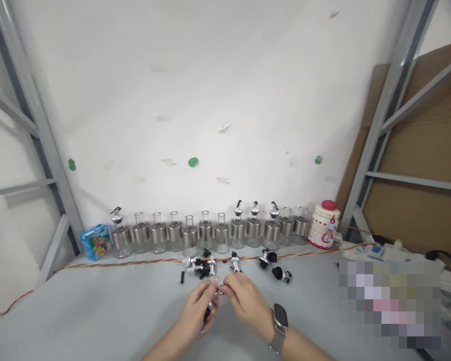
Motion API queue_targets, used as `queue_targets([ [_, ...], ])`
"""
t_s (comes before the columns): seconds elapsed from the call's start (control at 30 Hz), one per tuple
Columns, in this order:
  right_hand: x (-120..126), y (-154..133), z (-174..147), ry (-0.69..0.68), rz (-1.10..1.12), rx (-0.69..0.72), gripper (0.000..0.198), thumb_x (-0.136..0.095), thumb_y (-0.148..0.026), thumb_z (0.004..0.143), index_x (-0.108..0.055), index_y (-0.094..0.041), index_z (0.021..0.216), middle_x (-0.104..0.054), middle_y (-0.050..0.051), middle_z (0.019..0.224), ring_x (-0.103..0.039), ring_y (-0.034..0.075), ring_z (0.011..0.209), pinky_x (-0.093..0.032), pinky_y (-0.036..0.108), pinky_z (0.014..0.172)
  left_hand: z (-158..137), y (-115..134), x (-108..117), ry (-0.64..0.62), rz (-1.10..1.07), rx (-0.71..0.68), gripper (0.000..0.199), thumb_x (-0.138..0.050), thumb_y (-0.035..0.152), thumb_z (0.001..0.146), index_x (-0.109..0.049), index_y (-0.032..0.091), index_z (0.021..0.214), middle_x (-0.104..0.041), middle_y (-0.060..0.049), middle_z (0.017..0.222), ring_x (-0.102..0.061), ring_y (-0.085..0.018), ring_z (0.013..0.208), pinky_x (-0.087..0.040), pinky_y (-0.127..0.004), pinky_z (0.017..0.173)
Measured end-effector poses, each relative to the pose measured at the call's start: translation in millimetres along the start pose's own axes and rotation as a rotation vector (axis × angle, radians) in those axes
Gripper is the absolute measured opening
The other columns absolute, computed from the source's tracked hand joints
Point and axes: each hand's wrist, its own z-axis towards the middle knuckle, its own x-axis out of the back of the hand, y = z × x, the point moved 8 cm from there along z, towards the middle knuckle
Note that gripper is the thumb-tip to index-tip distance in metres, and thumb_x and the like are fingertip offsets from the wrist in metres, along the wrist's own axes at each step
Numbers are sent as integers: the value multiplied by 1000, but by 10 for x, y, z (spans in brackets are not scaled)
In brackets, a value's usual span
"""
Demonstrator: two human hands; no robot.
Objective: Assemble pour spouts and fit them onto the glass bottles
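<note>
My left hand (197, 307) is closed around a small silver and black pourer stopper (211, 305), mostly covered by the fingers. Thumb and fingertips of my right hand (244, 299) pinch at its upper end, close against the left thumb; the exact part between them is hard to see. Just beyond my hands lies a cluster of loose silver and black pourer stoppers (211, 265), with a short black piece (182, 277) to its left. One more stopper (235, 261) lies behind my right hand, and two others (265, 259) (281, 274) are farther right.
Along the wall stands a row of glass bottles (221, 234) with metal bands, several topped with pourers. A blue picture box (96, 242) is at the left end, a cream jar with a red lid (323, 225) at the right. A twisted cable (135, 262) crosses the table (97, 311).
</note>
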Motion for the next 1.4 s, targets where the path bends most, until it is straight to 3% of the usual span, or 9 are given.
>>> queue_targets([
  [0.27,-89,103,-27,-31,131,-123,28,-27,-33,91,-37,-21,67,-43,-3,58,-40,12,57,-31,23,55,-30,-45,-35,11,-37,46,47,-45,61,69,-46,18,86,-50,7,54,-32,-2,25,-18,-15,26],
  [0.47,-52,158,-16,8,190,-193,29,-27,-34,91,-35,-20,66,-41,-4,57,-40,11,55,-30,22,54,27,-74,7,36,-69,31,48,-38,64,71,-46,17,70,-43,8,40,-32,-4,23,-18,-15,25],
  [0.63,-100,141,-5,-39,115,-120,30,-27,-34,91,-41,-20,68,-47,-2,61,-43,13,60,-31,23,57,35,-64,-38,-24,-77,45,51,-30,65,74,-43,18,61,-40,8,35,-35,-6,23,-20,-16,25],
  [0.83,-88,108,-11,-30,98,-93,29,-28,-32,91,-44,-20,70,-49,-1,64,-45,13,62,-33,23,59,5,-39,-35,-22,-59,18,46,-39,63,72,-46,17,74,-48,7,49,-37,-4,26,-23,-15,27],
  [1.1,-104,159,-46,13,216,-222,21,-31,-31,89,-38,-20,73,-46,-3,60,-43,13,58,-33,22,55,-15,-33,-2,20,-18,-29,41,-39,59,75,-45,18,78,-47,8,49,-32,-3,26,-21,-15,28],
  [1.4,-142,167,-42,12,250,-219,25,-30,-34,89,-36,-20,69,-43,-3,58,-40,11,55,-32,22,54,-34,13,-4,14,-14,-16,38,-42,56,75,-45,18,80,-43,9,50,-30,-2,27,-20,-14,27],
])
